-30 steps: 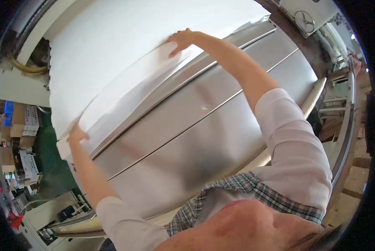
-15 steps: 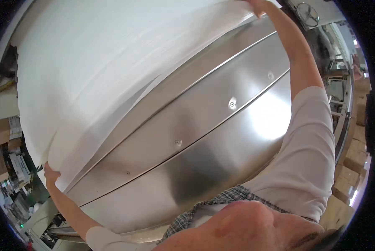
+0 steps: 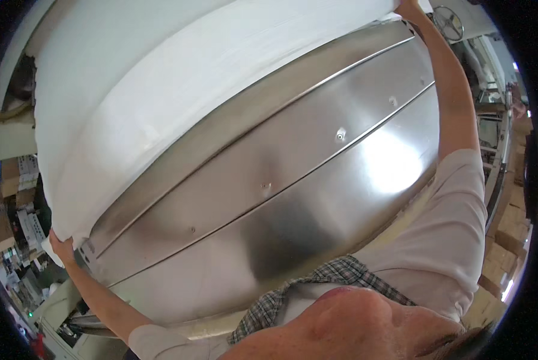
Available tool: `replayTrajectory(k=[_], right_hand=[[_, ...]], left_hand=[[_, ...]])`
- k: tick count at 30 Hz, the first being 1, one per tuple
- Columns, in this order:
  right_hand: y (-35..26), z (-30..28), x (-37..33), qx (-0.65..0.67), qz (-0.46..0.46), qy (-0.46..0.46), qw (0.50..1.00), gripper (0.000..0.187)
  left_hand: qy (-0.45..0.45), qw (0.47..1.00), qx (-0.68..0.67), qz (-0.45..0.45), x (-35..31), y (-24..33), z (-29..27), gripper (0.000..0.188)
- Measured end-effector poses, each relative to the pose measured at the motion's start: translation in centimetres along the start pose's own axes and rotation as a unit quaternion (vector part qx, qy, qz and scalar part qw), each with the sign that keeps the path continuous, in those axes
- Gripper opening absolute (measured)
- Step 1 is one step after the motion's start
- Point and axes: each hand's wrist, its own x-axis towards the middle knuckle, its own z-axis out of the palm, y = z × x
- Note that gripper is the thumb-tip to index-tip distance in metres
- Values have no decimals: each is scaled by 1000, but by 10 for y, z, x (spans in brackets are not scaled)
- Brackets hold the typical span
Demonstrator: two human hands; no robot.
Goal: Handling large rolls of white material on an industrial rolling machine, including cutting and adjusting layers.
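Observation:
A large white sheet (image 3: 125, 90) spreads over the far left part of the view. Its near edge curves along a shiny metal surface (image 3: 293, 162) made of long panels with small screws. At the sheet's left end, my left hand (image 3: 62, 245) is closed on the edge, thumb toward the metal. My right hand (image 3: 408, 9) grips the far right end of the same edge, partly cut off by the top of the picture. Both arms are stretched wide. Whether the sheet is cloth or paper I cannot tell.
Beyond my right hand is a spoked handwheel (image 3: 448, 24) on a machine. Cardboard boxes (image 3: 512, 222) stand along the right side. Cartons and small goods (image 3: 17, 186) are piled at the left. A pale machine part (image 3: 5, 144) flanks the sheet's left side.
My hands have moved farther apart, the right one shifting rightward. The sheet's near edge, loose and rippled before, is now pulled smoother, and the gap under its flap no longer shows.

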Motion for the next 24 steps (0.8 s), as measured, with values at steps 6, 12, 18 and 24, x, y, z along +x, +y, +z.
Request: replayTrajectory(k=[6,12,18,24], right_hand=[[43,-111,-74,14,-41,-30,999,66],[141,-89,-209,9,-246,-1,969,55],[137,-148,-293,2,-205,-123,971,50],[67,-169,-346,30,-174,-171,969,51]], left_hand=[[37,996,-41,67,-44,-24,-126,56],[-5,995,-50,89,-171,-115,-143,59],[-46,998,15,32,-279,-53,-183,55],[-132,990,48,-4,-335,-83,-196,53]])
